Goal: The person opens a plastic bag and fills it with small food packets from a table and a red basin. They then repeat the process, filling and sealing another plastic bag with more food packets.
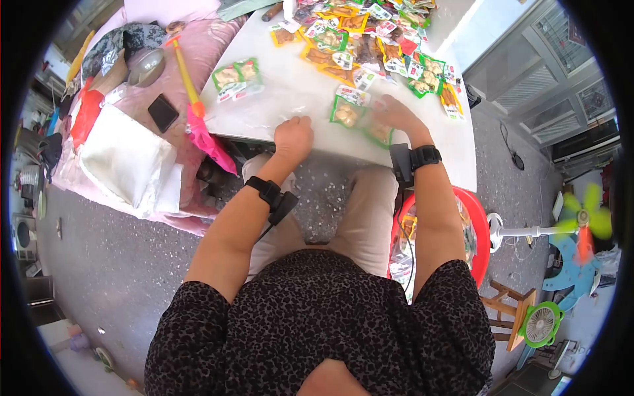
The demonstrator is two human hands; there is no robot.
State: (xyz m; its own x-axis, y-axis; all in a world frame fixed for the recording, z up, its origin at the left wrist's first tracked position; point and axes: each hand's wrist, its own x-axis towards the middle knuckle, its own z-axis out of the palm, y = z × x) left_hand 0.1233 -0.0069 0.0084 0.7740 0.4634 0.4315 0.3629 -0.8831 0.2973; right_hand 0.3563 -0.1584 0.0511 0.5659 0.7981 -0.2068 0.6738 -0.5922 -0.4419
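Observation:
My left hand point(294, 136) rests as a closed fist at the table's near edge, with nothing visible in it. My right hand point(401, 117) is blurred by motion and closes over the right end of a green-edged snack packet point(347, 113). Pale pieces show through its clear windows, and its right part is smeared too. Further left on the white table point(290, 79) lies a similar green packet point(236, 74). A pile of yellow, green and red snack packets point(360, 39) covers the far side.
A red tub point(484, 228) with more packets stands on the floor by my right leg. At left, a pink-covered surface point(191, 39) bears a phone point(163, 113), a white bag point(125, 158) and a yellow-orange stick point(186, 76). A green-bladed fan point(584, 214) stands at right.

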